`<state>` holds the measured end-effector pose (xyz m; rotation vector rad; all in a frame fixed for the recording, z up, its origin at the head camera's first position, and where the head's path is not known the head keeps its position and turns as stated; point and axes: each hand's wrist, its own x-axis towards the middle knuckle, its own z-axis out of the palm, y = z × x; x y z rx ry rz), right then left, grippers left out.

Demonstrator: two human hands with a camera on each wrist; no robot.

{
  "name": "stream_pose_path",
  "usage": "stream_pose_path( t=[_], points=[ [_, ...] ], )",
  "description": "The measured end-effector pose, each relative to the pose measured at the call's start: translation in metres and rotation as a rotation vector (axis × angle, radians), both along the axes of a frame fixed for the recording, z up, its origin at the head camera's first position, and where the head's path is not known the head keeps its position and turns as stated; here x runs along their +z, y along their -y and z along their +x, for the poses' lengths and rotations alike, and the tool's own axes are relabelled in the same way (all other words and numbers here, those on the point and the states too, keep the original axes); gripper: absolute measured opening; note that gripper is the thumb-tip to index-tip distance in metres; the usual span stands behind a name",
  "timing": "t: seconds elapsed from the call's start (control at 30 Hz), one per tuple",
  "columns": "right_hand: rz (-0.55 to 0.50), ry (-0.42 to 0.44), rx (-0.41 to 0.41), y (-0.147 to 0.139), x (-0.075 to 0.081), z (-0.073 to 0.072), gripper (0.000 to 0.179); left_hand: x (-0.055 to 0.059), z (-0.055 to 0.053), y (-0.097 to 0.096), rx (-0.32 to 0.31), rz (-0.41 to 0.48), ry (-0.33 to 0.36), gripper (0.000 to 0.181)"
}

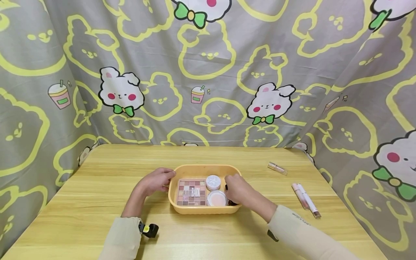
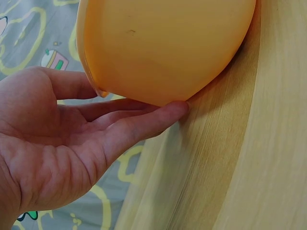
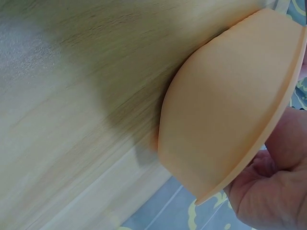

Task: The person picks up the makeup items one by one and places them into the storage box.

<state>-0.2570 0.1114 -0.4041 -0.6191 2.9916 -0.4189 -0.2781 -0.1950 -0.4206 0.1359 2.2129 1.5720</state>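
Note:
A yellow plastic basket stands on the table. My left hand holds its left end, thumb at the rim and fingers against the outer wall, as the left wrist view shows. Inside lie an eyeshadow palette, a white round compact and a round powder compact with a pale pink face. My right hand reaches over the right rim with curled fingers, gripping a small dark item mostly hidden by the hand. Another dark patch shows below it. In the right wrist view the basket wall hides the fingertips.
To the right lie a lipstick tube and two slim tubes side by side, one pink and one white. A grey patterned curtain surrounds the table's back and sides. Wood-grain tabletop extends in front of the basket.

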Motion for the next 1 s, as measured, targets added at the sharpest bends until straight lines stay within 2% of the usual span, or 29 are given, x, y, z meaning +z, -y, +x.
stream_pose_path(
  t=[0.1,0.33,0.57,0.8,1.0],
  points=[
    [-0.001,0.003,0.001,-0.0002,0.0012,0.0004,0.013,0.0002,-0.0001,0.0003,-0.003,0.007,0.0,0.05],
    [-0.046,-0.021,0.046,-0.0014,0.0007,0.0021,0.025,0.0006,0.0002,0.0005,-0.007,0.015,0.004,0.05],
    [-0.052,-0.033,0.069,-0.0015,0.0014,0.0033,0.009,0.0007,0.0008,-0.0011,-0.021,0.014,0.006,0.052],
    [-0.013,-0.021,0.045,-0.0007,0.0015,0.0024,0.027,0.001,0.0002,-0.0009,-0.017,0.017,0.005,0.052],
    [0.007,-0.013,0.005,0.0002,0.0033,0.0024,0.025,0.0002,0.0004,-0.0007,-0.026,0.02,0.003,0.052]
  ],
)
